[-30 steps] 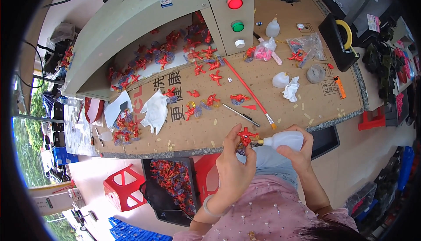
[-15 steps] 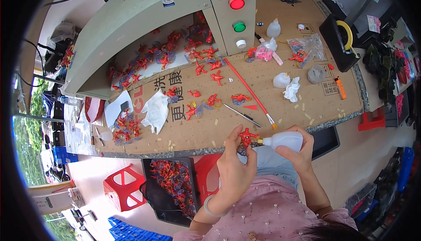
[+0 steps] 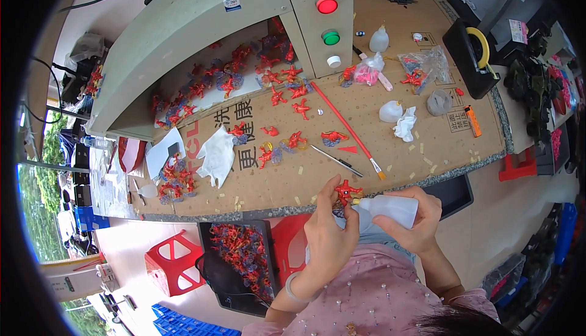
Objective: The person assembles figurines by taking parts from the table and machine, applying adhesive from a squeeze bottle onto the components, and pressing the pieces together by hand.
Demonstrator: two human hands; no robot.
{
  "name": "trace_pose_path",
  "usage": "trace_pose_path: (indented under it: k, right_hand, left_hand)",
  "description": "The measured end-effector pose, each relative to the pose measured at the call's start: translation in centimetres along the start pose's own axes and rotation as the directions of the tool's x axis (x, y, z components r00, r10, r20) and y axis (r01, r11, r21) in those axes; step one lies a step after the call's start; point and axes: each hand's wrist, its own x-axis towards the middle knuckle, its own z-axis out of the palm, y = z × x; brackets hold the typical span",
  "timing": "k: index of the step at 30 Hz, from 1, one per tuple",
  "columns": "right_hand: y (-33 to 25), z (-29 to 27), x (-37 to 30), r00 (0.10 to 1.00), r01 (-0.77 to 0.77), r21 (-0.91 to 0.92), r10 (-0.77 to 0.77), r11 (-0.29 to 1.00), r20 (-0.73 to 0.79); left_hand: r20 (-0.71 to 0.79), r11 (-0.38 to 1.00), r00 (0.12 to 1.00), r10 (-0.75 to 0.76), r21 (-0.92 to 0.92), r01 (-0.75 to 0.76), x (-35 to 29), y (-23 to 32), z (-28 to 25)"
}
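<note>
My left hand (image 3: 330, 233) pinches a small red figurine (image 3: 346, 190) with a bluish base just in front of the bench edge. In my right hand (image 3: 417, 221) is a white squeeze bottle (image 3: 394, 209), lying nearly sideways. Its narrow yellowish tip points left and meets the figurine's lower part; whether it touches is too small to tell. On the cardboard beyond lie a red-handled paintbrush (image 3: 345, 125), a thin metal-tipped pen-like tool (image 3: 337, 160) and several more red figures, one of them a red figure with base (image 3: 334, 138).
A grey machine (image 3: 201, 36) with an arched opening holds rows of red figures. Farther right stand another squeeze bottle (image 3: 379, 40), a crumpled tissue (image 3: 405, 124), an orange cutter (image 3: 472, 121) and a tape dispenser (image 3: 471, 60). Below the bench sits a black tray (image 3: 268, 256) of figures beside a red stool (image 3: 173, 262).
The squeeze bottle has tilted, its tip shifting slightly left and down along the figurine. My left hand keeps its hold on the figurine, which has shifted only slightly.
</note>
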Motion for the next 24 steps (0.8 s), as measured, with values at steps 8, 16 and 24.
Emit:
trace_pose_path:
  k: [8,16,24]
  right_hand:
    - [0.7,-0.2,-0.1,0.999,-0.038,0.079,0.040,0.996,-0.029]
    - [0.1,-0.3,0.1,1.000,-0.003,0.000,0.003,1.000,-0.015]
    - [3.6,-4.1,0.9,0.968,-0.213,0.630,0.251,0.747,0.030]
  left_hand:
    - [-0.014,1.000,1.000,-0.012,-0.009,0.012,0.0,-0.1,-0.3]
    - [0.001,1.000,1.000,-0.021,-0.020,0.021,0.2,-0.1,-0.4]
    - [0.087,0.904,0.988,-0.126,-0.401,0.150,1.3,-1.0,-0.8]
